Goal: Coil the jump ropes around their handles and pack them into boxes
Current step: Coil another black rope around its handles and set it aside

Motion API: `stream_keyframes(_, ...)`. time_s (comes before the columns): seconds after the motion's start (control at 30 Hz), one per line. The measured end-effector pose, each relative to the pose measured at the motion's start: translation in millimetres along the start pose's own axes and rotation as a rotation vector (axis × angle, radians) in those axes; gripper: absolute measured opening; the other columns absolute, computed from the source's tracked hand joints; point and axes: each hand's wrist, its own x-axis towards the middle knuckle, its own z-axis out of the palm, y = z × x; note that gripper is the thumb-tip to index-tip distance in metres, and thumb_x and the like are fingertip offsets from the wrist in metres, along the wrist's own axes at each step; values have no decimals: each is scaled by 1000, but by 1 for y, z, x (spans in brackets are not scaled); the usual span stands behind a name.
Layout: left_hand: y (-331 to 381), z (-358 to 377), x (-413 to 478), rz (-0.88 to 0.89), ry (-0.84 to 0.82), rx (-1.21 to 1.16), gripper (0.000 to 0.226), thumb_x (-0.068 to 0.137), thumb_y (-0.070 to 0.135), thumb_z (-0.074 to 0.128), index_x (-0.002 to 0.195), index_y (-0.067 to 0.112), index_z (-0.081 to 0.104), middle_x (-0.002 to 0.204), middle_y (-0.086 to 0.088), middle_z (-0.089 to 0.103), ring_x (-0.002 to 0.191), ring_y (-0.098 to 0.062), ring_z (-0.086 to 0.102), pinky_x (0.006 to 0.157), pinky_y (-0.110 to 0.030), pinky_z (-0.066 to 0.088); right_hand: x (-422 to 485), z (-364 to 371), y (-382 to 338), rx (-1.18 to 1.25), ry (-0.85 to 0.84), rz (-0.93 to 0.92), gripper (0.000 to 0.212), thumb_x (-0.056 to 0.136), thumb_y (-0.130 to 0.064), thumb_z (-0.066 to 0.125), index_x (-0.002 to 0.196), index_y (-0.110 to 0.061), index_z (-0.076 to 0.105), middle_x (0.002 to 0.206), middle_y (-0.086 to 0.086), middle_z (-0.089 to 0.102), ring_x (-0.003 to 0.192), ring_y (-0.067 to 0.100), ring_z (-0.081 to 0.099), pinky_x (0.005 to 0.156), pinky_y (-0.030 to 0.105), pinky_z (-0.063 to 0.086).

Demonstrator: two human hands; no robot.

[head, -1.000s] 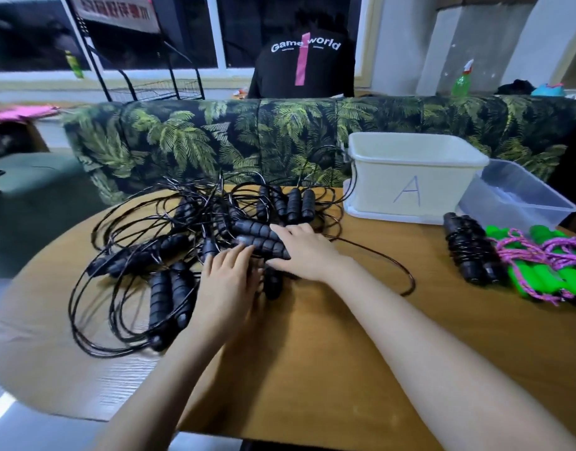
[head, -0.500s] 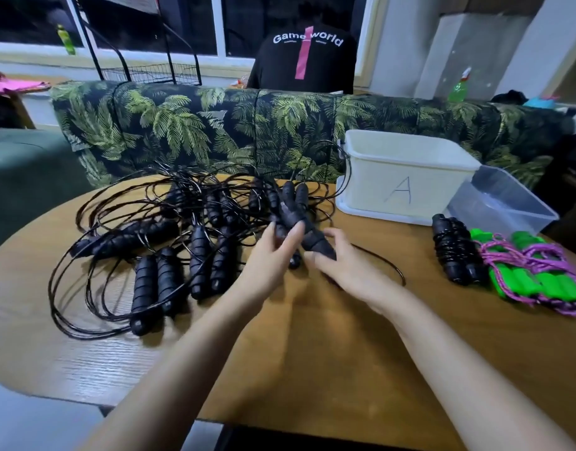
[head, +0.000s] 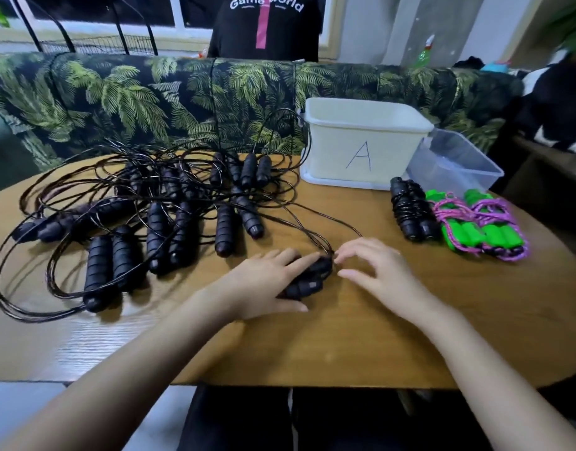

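Loose pile: tangled black ropes (head: 156,219) sprawl over the left half of the table (head: 361,336), uncoiled and apparently waiting their turn.
Left hand: the left hand (head: 264,284) lies over a handle pair (head: 304,283). Its fingers run across the top and its thumb along the near side, clasping the two handles side by side so that they stay together for wrapping.
Cord: the cord (head: 312,237) runs from the far end of that pair back towards the pile, slack and not yet wound.
Right hand: the right hand (head: 378,271) hovers just beside the handle tips. Thumb and forefinger are apart and loosely bent with nothing between them, probably about to take the cord.
Box A: the white box (head: 361,144) stands well apart behind, its inside hidden.
Finished bundles: a coiled black rope (head: 410,209) and green-handled ropes (head: 475,226) lie near the boxes, likely staged for packing.
Clear box: the clear box (head: 456,161) sits just right of the white one.
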Motion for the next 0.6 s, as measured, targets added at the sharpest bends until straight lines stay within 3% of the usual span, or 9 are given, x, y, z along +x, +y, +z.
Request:
stream_keyframes(0.1,-3,2,-12,-48,37,46,100,80,80,32,158,24,3,150,3,38,127,-25,40,104,-36,35,-6,22,20,-27,-130,-32,19,85,-21,76,103,-20,71,125,-15,58,122,5,47,104,10,26)
stream_keyframes(0.17,-5,8,-23,-66,64,-10,97,81,79,32,158,25,10,156,6,32,134,-21,36,107,-35,33,-7,28,23,-22,-114,-31,21,86,-23,75,106,-25,70,129,-22,52,125,4,43,105,21,31)
stream_keyframes(0.27,-16,18,-36,-51,170,-163,87,85,78,32,155,27,25,152,7,38,130,-20,42,106,-38,41,-5,31,19,-104,-131,-55,22,88,-25,72,109,-28,69,133,-18,48,123,8,43,101,29,36)
stream_keyframes(0.43,-21,29,-42,-30,250,-280,80,89,73,41,154,30,29,147,10,43,126,-15,45,102,-40,44,-2,35,13,-169,-129,-68,6,90,-24,67,91,-21,62,133,-10,50,119,10,46,96,32,41)
stream_keyframes(0.6,-23,32,-43,-26,275,-294,75,91,70,42,155,33,25,148,14,40,125,-10,42,103,-39,43,-3,30,23,-61,-145,-5,12,95,-18,59,85,-20,53,138,-21,49,122,2,45,96,30,41)
